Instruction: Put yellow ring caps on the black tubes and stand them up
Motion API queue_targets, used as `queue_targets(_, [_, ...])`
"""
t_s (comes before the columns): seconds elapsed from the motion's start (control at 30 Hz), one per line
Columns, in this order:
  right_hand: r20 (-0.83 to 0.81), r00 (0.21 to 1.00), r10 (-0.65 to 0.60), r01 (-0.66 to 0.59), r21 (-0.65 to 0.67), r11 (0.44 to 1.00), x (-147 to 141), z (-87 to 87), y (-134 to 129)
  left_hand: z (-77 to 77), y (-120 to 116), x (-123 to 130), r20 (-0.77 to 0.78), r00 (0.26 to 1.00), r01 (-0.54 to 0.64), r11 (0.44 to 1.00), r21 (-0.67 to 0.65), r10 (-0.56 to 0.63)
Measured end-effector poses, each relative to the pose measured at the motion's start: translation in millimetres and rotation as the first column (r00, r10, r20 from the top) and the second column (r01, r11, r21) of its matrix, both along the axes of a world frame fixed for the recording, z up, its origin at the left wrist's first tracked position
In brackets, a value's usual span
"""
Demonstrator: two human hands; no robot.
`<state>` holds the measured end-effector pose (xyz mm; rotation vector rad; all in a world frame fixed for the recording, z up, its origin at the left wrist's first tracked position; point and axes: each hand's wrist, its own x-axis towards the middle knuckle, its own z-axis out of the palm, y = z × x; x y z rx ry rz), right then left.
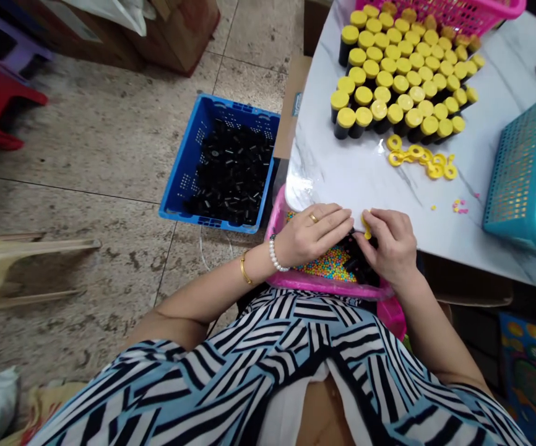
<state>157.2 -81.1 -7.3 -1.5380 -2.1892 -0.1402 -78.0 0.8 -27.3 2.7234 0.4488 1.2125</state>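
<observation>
My left hand lies palm down over a pink basin of small coloured beads, its fingers together and pointing right; anything beneath them is hidden. At the table edge my right hand pinches a small yellow piece between thumb and fingers. Black tubes lie in the basin under my right hand. Behind the hands, yellow ring-shaped pieces sit in a loose cluster on the white table. Farther back stand several black tubes with yellow caps.
A blue crate of black parts is on the floor, left of the table. On the table, a teal basket of yellow parts stands right and a pink basket at the back. Stools and cardboard boxes are at the left.
</observation>
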Motion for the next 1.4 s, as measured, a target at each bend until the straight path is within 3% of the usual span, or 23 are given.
queue_targets(0.13, [-0.030,0.999,0.024,-0.024,-0.002,1.000,-7,3.5,5,-3.0,2,4,0.001,1.000,0.005,0.999,0.037,-0.005])
queue_targets(0.27, [-0.276,0.961,-0.028,0.007,-0.078,0.997,-12,13.7,-2,2.4,4,6,0.082,0.997,0.010,0.988,-0.152,0.002])
queue_targets(0.33, [-0.516,0.841,-0.166,0.033,-0.259,0.965,-13,18.3,-9,8.5,4,4,0.114,0.993,0.005,0.955,-0.297,0.030])
queue_targets(0.43, [-0.738,0.498,-0.455,-0.075,-0.559,0.826,-12,21.8,-15,18.5,4,4,0.134,0.988,-0.001,0.889,-0.458,0.071])
queue_targets(0.5, [-0.769,0.330,-0.547,-0.147,-0.614,0.775,-9,23.2,-13,22.6,7,6,0.110,0.988,-0.040,0.856,-0.515,0.112])
queue_targets(0.57, [-0.796,0.270,-0.542,-0.113,-0.585,0.803,-5,26.1,-7,23.0,9,10,0.071,0.982,-0.110,0.843,-0.527,0.172])
queue_targets(0.7, [-0.823,0.323,-0.468,0.096,-0.463,0.881,2,38.5,6,17.2,12,17,0.018,0.972,-0.201,0.863,-0.463,0.236])
queue_targets(0.83, [-0.831,0.351,-0.432,0.025,-0.453,0.891,2,48.1,11,14.3,11,17,0.019,0.968,-0.214,0.859,-0.464,0.252])
queue_targets(1.0, [-0.788,0.358,-0.501,-0.206,-0.590,0.781,-1,45.5,12,15.0,10,18,-0.003,0.967,-0.230,0.862,-0.452,0.256])
queue_targets(1.1, [-0.724,0.446,-0.526,-0.199,-0.653,0.731,-1,39.9,19,13.8,10,21,0.002,0.960,-0.254,0.868,-0.427,0.281])
queue_targets(1.17, [-0.672,0.544,-0.502,-0.087,-0.641,0.762,1,37.6,28,12.8,9,22,0.000,0.956,-0.268,0.869,-0.417,0.295])
queue_targets(1.23, [-0.631,0.658,-0.411,0.021,-0.531,0.847,2,38.9,35,12.2,9,22,-0.006,0.953,-0.278,0.866,-0.415,0.303])
queue_targets(1.3, [-0.617,0.728,-0.298,0.020,-0.415,0.909,2,44.2,40,12.0,9,23,-0.007,0.952,-0.279,0.864,-0.419,0.305])
queue_targets(1.33, [-0.630,0.730,-0.263,-0.019,-0.404,0.915,1,47.5,41,11.9,9,23,-0.003,0.952,-0.278,0.863,-0.422,0.305])
queue_targets(1.4, [-0.686,0.669,-0.287,-0.110,-0.473,0.874,-2,52.8,42,11.6,8,23,0.006,0.952,-0.275,0.860,-0.429,0.307])
